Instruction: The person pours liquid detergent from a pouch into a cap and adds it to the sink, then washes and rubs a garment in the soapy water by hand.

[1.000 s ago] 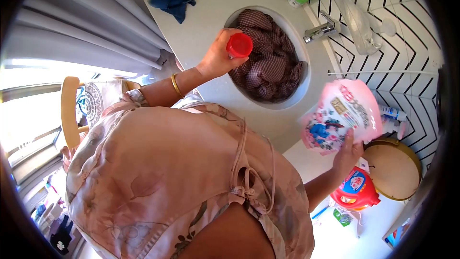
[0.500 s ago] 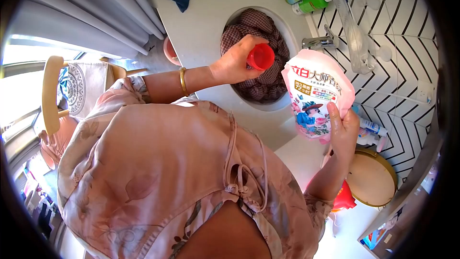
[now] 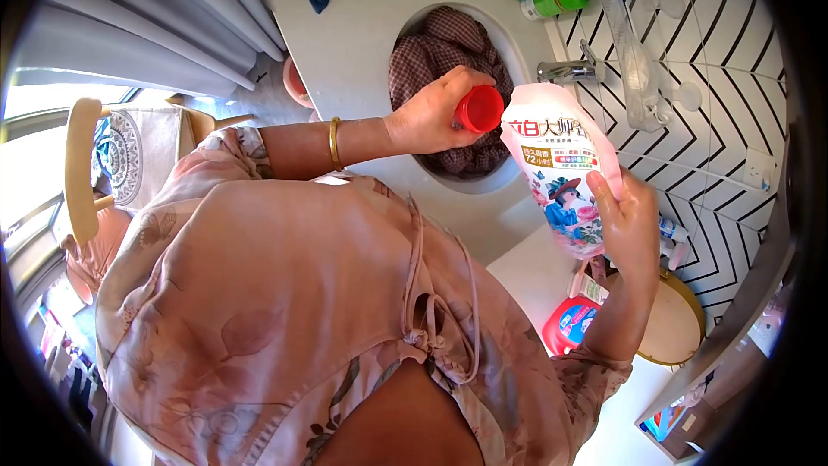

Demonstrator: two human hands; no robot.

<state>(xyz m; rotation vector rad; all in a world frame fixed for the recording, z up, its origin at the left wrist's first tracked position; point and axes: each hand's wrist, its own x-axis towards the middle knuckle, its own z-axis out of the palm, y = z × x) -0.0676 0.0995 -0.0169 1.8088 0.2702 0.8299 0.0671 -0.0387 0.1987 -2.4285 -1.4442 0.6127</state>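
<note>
Pouch [image 3: 555,164] in grasp of right hand [image 3: 630,220], just beside red cap [image 3: 479,110] in grasp of left hand [image 3: 434,116]

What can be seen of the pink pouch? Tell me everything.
The pouch is pink and white, apparently glossy, flexible plastic. Its front carries red and dark Chinese characters, a brown box with "72", flowers and a hatted figure in blue. The right-hand grip holds it up by the sink, thumb over the front, its top tilted toward the red cap. Whether pouch and cap touch, or anything pours, is unclear.
</note>
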